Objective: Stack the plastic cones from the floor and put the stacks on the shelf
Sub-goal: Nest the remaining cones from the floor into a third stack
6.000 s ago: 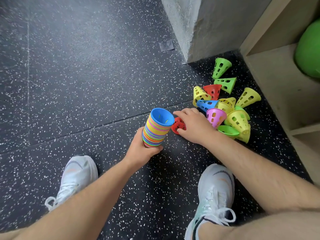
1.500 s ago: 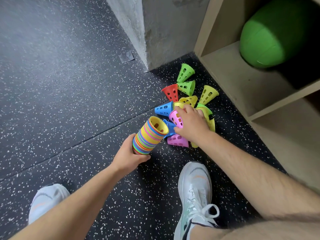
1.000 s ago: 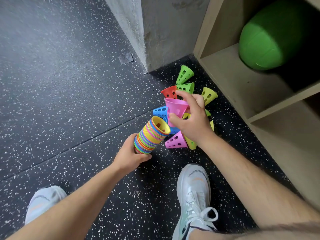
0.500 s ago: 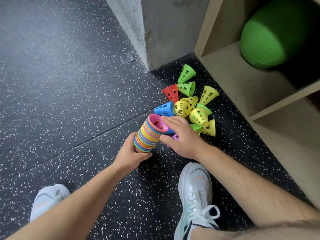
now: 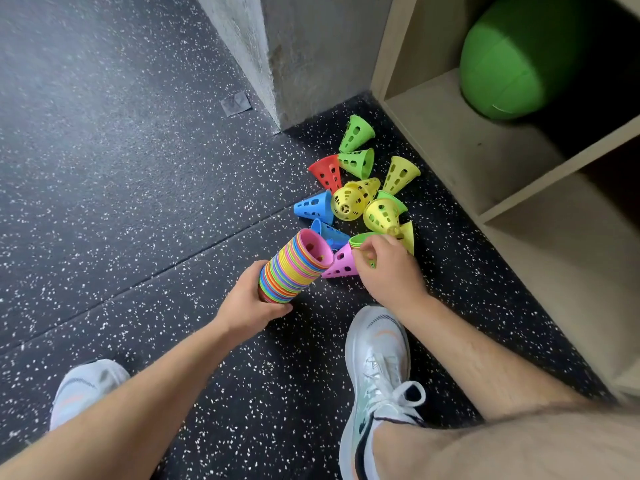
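The left hand (image 5: 249,303) is gripping the tilted stack of cones (image 5: 294,265) round its near end, with the stack's open far end showing pink. Just right of it, the right hand (image 5: 388,268) is pinching the rim of a green cone (image 5: 358,240), beside a pink cone (image 5: 341,263) lying on the speckled floor (image 5: 138,202). The loose cones (image 5: 349,202) are lying farther off, left of the wooden shelf (image 5: 460,150).

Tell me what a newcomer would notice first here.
The tall multicoloured stack of nested plastic cones, gripped by the left hand at centre, stands out first. Beyond it, loose perforated plastic cones in yellow, green, red, blue and pink lie heaped on the dark speckled floor. A large green ball sits in the wooden shelf, upper right.
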The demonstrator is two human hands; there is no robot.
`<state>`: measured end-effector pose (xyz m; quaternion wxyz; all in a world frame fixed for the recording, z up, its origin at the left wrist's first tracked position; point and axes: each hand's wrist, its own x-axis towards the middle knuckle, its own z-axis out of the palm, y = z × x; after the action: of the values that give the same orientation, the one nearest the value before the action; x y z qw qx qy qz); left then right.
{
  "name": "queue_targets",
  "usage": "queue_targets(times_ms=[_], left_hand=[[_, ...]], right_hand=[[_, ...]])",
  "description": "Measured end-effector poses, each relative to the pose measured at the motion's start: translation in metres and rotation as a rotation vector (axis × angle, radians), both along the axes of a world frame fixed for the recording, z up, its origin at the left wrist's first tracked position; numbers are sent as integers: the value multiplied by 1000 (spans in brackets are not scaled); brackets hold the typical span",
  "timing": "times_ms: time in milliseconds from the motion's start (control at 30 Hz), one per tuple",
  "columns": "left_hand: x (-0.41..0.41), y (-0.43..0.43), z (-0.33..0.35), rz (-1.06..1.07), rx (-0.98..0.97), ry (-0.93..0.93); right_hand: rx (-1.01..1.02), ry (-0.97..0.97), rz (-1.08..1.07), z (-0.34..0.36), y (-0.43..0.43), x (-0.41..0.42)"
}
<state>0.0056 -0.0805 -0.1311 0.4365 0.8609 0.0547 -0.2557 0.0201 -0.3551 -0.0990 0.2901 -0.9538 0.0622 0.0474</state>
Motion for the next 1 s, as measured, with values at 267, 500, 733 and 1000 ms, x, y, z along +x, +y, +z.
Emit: queue_targets(times_ms=[267,500,733,1000], left_hand=[[-7,-2,1,-9,25,12],[-17,11,3,61,5,13],[-20,21,5,115,1,20],[-15,5,6,119,-21,5]], right_hand=[[-116,159,67,-10,8,-1],[161,9,116,-2,10,4],[312,-272,96,19,17,17],[338,-300,334,33,36,8]])
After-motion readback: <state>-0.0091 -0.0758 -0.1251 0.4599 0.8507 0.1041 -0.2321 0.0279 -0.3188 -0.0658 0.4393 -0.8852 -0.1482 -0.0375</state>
